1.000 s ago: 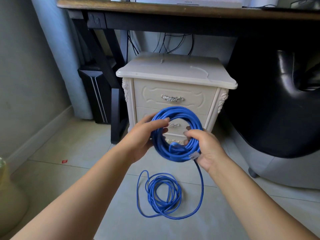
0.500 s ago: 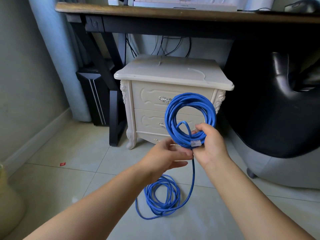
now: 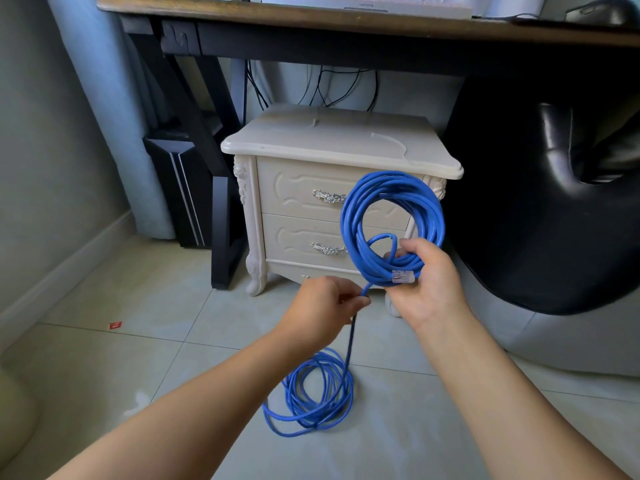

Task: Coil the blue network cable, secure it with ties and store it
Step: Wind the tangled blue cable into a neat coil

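My right hand (image 3: 427, 289) grips the bottom of an upright coil of blue network cable (image 3: 391, 188), held in front of the nightstand. A clear plug (image 3: 402, 277) lies across my right fingers. My left hand (image 3: 323, 308) pinches the single strand just below the coil. From there the strand drops to a loose heap of blue cable (image 3: 313, 393) on the floor tiles. Two pale ties (image 3: 389, 142) lie on the nightstand top.
A cream two-drawer nightstand (image 3: 332, 199) stands under a dark wooden desk (image 3: 311, 19). A black leather chair (image 3: 554, 202) fills the right side. A black computer tower (image 3: 183, 188) and the desk leg stand at the left. A red scrap (image 3: 116, 325) lies on the tiles.
The coil rose and shifted right in my right hand. My left hand let go of the coil's left side, dropped below it and took the hanging strand.
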`<state>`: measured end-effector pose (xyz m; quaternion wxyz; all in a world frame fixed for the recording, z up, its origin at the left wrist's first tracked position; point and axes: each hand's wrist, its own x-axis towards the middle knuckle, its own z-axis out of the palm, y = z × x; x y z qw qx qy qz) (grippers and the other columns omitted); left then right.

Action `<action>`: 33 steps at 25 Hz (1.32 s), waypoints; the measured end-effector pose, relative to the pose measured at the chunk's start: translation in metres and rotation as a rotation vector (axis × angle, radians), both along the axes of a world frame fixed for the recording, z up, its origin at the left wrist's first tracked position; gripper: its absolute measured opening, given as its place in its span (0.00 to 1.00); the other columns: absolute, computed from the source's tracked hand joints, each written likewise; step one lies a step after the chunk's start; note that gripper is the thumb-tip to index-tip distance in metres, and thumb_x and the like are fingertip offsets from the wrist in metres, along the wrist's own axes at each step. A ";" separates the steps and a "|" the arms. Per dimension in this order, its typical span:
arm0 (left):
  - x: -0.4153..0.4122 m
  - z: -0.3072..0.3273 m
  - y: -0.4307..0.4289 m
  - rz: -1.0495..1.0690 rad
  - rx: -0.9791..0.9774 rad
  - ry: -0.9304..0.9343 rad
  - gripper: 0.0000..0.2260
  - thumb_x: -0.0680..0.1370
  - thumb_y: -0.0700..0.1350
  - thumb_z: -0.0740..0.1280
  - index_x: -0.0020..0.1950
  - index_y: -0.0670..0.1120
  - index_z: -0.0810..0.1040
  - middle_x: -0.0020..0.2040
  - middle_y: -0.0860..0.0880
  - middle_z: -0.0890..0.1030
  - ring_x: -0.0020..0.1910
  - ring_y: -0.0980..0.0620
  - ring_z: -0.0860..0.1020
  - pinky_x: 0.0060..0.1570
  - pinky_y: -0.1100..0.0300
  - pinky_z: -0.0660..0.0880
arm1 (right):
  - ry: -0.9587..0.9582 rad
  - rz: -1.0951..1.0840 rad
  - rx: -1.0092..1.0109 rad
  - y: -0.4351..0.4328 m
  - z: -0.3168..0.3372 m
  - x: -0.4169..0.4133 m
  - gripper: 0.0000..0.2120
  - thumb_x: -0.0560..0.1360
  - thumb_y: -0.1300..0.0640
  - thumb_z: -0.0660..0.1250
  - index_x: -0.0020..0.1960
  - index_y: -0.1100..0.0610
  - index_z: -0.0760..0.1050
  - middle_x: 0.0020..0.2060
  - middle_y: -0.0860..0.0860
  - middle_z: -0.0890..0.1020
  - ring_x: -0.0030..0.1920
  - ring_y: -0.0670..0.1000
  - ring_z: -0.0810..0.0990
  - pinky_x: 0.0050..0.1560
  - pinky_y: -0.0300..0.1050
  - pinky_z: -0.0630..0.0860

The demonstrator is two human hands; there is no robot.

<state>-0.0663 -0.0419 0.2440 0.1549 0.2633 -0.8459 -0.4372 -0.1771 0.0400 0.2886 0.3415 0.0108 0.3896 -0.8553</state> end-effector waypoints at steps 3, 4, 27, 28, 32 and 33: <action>0.007 0.004 -0.019 0.063 -0.110 -0.025 0.04 0.77 0.47 0.70 0.43 0.49 0.82 0.34 0.49 0.82 0.36 0.51 0.82 0.42 0.55 0.80 | 0.051 -0.053 0.020 0.004 -0.001 -0.011 0.10 0.75 0.69 0.61 0.38 0.58 0.68 0.30 0.54 0.67 0.32 0.52 0.71 0.44 0.51 0.74; 0.009 0.006 -0.023 0.077 -0.138 -0.029 0.03 0.76 0.47 0.71 0.42 0.50 0.82 0.34 0.50 0.81 0.36 0.50 0.81 0.42 0.53 0.80 | 0.078 -0.060 0.028 0.005 -0.001 -0.012 0.09 0.75 0.69 0.61 0.39 0.58 0.68 0.30 0.54 0.68 0.32 0.51 0.72 0.43 0.51 0.74; 0.021 0.039 0.006 -0.047 0.916 0.425 0.22 0.74 0.53 0.68 0.62 0.40 0.77 0.56 0.42 0.84 0.49 0.47 0.84 0.60 0.50 0.78 | 0.704 -0.174 0.153 0.001 0.005 0.022 0.10 0.73 0.71 0.62 0.44 0.57 0.69 0.28 0.43 0.74 0.33 0.44 0.75 0.43 0.42 0.74; 0.021 0.040 0.005 -0.036 0.942 0.445 0.22 0.75 0.53 0.67 0.63 0.39 0.77 0.56 0.40 0.84 0.52 0.44 0.84 0.60 0.50 0.78 | 0.716 -0.181 0.157 0.002 0.007 0.022 0.10 0.73 0.71 0.63 0.45 0.57 0.69 0.29 0.43 0.75 0.34 0.45 0.76 0.45 0.44 0.74; 0.023 0.041 -0.002 -0.026 0.873 0.439 0.15 0.78 0.44 0.68 0.63 0.40 0.77 0.58 0.41 0.83 0.54 0.43 0.83 0.57 0.54 0.79 | 0.771 -0.226 0.205 0.005 0.002 0.022 0.08 0.72 0.68 0.64 0.49 0.59 0.69 0.30 0.41 0.76 0.36 0.46 0.78 0.47 0.49 0.75; 0.022 0.041 -0.002 -0.021 0.834 0.427 0.13 0.78 0.41 0.68 0.62 0.40 0.77 0.57 0.41 0.83 0.53 0.45 0.83 0.55 0.55 0.80 | 0.777 -0.248 0.204 0.005 0.001 0.024 0.09 0.72 0.66 0.64 0.50 0.58 0.69 0.32 0.41 0.77 0.37 0.46 0.80 0.47 0.49 0.76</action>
